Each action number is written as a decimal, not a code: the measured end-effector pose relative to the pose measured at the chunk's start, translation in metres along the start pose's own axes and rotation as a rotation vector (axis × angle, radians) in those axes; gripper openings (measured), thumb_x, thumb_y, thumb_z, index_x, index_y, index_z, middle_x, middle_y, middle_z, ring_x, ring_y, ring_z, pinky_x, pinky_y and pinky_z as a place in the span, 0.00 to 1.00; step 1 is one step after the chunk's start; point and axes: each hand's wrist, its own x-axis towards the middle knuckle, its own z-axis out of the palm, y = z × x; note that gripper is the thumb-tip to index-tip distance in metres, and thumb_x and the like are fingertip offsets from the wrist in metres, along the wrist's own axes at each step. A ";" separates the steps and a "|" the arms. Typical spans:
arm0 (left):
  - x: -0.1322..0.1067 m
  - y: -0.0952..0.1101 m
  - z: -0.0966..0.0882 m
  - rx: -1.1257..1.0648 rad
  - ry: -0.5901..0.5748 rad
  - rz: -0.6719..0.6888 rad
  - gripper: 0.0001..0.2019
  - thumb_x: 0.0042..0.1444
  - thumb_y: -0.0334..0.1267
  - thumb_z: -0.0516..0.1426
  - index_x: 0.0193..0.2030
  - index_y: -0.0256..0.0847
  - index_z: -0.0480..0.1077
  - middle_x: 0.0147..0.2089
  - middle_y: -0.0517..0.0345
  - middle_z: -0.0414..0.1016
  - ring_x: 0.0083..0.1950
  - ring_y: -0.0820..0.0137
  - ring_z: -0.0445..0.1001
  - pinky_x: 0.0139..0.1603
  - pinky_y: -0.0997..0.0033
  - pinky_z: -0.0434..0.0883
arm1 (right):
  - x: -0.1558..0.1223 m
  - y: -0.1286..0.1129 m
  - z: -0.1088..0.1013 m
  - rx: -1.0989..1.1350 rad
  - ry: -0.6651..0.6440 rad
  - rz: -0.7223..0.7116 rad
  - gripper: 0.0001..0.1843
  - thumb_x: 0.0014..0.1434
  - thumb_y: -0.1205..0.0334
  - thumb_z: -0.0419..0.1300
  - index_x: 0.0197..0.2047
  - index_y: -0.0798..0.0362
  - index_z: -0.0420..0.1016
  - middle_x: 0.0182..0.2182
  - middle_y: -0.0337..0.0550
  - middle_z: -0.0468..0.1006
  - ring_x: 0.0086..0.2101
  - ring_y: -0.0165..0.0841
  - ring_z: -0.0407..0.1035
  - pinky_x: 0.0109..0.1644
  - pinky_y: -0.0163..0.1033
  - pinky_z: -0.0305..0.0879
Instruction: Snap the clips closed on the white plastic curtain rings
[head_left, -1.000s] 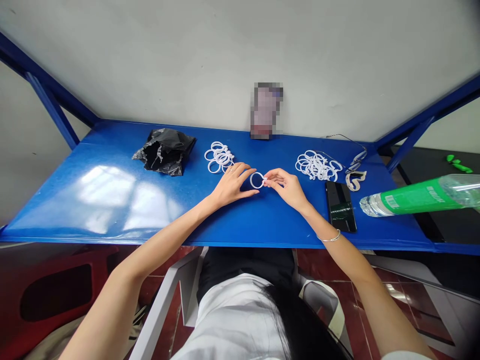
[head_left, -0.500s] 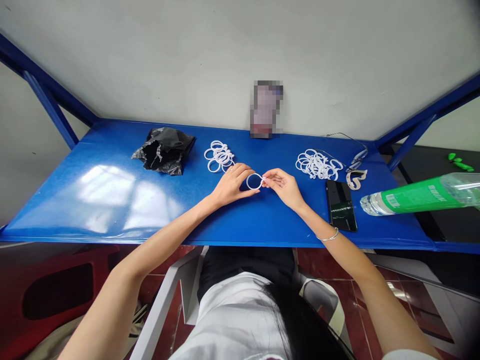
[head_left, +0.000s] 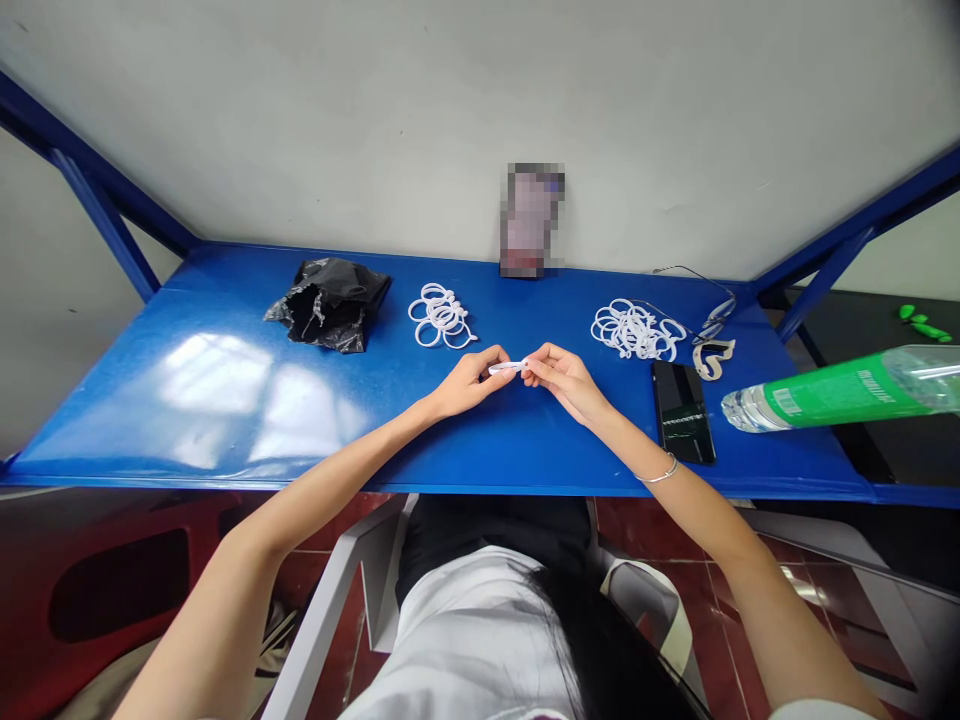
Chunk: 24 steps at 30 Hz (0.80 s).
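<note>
White ring (head_left: pixel 505 367) mid-frame, pinched between left hand (head_left: pixel 466 385) and right hand (head_left: pixel 564 382), both grips narrow. Probably light, soft, stretchy, not fragile; best held at opposite ends.

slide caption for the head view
Left hand and right hand hold a white cord loop, a smaller loop pile and larger loop pile beyond.

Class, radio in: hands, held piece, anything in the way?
Left hand and right hand pinch one white ring. It appears narrow, between the hands. Ring pile just beyond left hand, not blocking.
</note>
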 end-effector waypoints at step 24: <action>0.002 0.001 0.001 -0.404 -0.225 -0.170 0.32 0.61 0.66 0.37 0.23 0.40 0.58 0.21 0.61 0.56 0.23 0.74 0.55 0.26 0.70 0.58 | -0.009 0.006 0.007 -0.446 0.020 -0.327 0.15 0.58 0.49 0.63 0.43 0.49 0.76 0.38 0.42 0.80 0.36 0.34 0.76 0.47 0.43 0.73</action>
